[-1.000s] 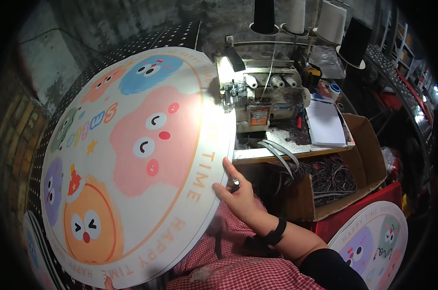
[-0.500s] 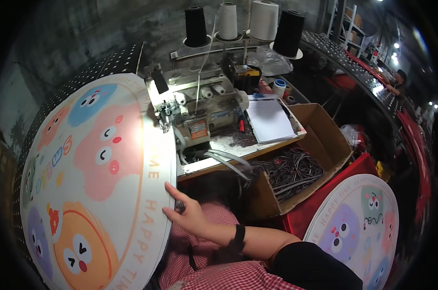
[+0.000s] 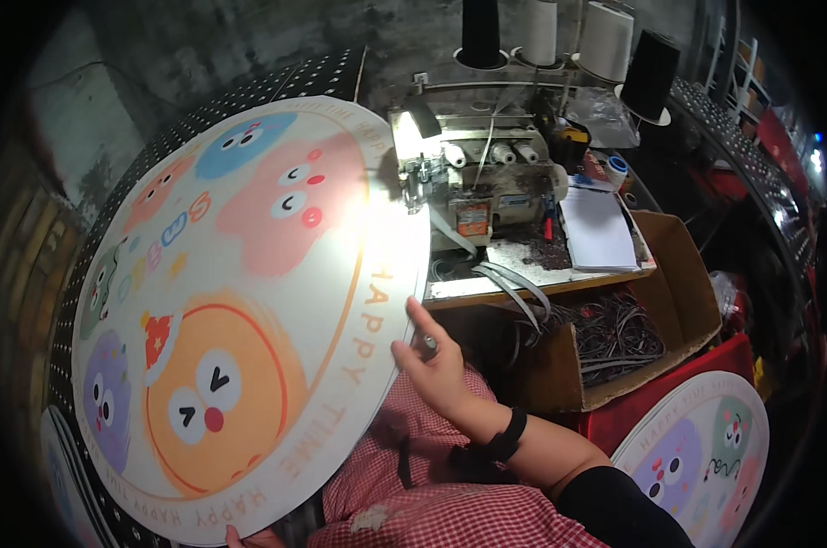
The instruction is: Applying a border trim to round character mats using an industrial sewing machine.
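A big round mat (image 3: pixel 249 301) printed with pastel cartoon faces and an orange ring fills the left half of the view, its right edge under the sewing machine (image 3: pixel 473 192). My right hand (image 3: pixel 431 361) grips that right edge, thumb on top, with a small dark object between the fingers and a black band on the wrist. My left hand (image 3: pixel 249 537) shows only as fingertips holding the mat's lower edge. A red checked garment covers my lap.
A lit overlock sewing machine sits on a wooden table (image 3: pixel 541 283) with several thread cones (image 3: pixel 541 32) behind it and a white notepad (image 3: pixel 598 228). A cardboard box (image 3: pixel 632 338) of dark strips stands at the right. Another round printed mat (image 3: pixel 696 457) lies lower right.
The view has swung, and the mat has turned in my hands, bringing the orange face lower and closer. My right hand has slid along the mat's edge.
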`<state>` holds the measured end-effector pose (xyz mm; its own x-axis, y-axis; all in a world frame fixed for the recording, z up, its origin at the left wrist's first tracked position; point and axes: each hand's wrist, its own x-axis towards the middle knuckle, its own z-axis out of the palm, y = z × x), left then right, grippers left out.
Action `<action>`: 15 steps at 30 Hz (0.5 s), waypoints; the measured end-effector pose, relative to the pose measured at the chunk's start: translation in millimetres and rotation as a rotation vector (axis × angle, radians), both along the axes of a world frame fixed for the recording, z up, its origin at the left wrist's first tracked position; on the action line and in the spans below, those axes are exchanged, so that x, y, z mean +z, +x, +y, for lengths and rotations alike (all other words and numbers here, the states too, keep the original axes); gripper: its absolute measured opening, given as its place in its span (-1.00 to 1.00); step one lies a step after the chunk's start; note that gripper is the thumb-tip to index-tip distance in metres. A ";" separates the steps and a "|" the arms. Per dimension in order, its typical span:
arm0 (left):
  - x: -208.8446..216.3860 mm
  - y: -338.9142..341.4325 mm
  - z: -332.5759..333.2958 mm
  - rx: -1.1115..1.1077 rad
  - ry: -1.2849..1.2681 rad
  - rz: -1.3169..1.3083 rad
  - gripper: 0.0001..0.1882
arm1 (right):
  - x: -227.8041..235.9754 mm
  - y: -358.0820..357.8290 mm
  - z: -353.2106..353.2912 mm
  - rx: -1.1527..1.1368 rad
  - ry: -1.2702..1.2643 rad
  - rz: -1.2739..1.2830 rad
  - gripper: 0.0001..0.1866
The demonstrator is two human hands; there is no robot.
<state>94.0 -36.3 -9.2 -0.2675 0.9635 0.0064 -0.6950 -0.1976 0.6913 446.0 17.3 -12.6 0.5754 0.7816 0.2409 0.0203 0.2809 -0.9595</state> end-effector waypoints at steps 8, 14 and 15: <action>-135.6 -111.8 -14.1 -0.386 -0.009 -0.289 -0.54 | 3.7 -0.1 -11.0 0.024 -0.082 -0.101 -0.35; -54.2 -28.6 -19.2 0.227 -0.164 0.007 -0.66 | -1.7 -9.3 -10.3 0.044 -0.031 -0.029 -0.38; -64.1 -38.0 -23.2 0.149 -0.187 0.345 -0.68 | -5.6 -14.3 -13.3 0.096 -0.018 -0.062 -0.39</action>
<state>56.1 -59.5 -73.3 -0.4164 0.9077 -0.0511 -0.3895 -0.1273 0.9122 431.8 4.0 -18.2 0.4816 0.8372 0.2591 0.0538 0.2668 -0.9622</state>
